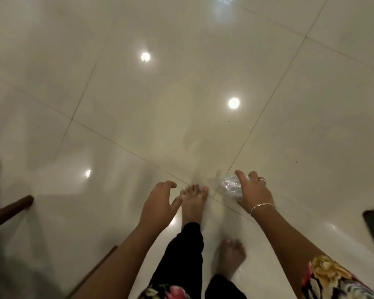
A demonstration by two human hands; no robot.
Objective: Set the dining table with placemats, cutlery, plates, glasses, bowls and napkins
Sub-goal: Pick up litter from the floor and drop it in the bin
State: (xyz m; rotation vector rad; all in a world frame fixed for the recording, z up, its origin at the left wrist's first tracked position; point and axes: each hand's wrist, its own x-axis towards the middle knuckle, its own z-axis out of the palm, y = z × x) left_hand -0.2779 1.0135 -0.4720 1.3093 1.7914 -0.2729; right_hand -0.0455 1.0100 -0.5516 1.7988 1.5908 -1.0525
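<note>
1. The floor (pixel 181 93) under you is glossy cream tile, crossed by thin dark grout lines.
2. Your trousers (pixel 188 251) are plain black.
3. Your sleeve (pixel 328 277) carries a floral print: yellow and pink blooms with pale blue touches on black.
4. The glass (pixel 230 186) is clear, with a faceted, sparkling pattern.
5. Your bracelet (pixel 261 207) is pale and silvery.
6. The wooden leg (pixel 11 209) is dark reddish brown.

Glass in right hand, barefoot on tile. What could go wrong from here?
1. Only the right hand grips the clear glass, and the left hand is free. If the glass slips it hits the hard tile floor beside the bare feet.
2. The tile looks glossy, so bare soles might skid.
3. A dark wooden leg juts in close on the left and could trip the person.
</note>
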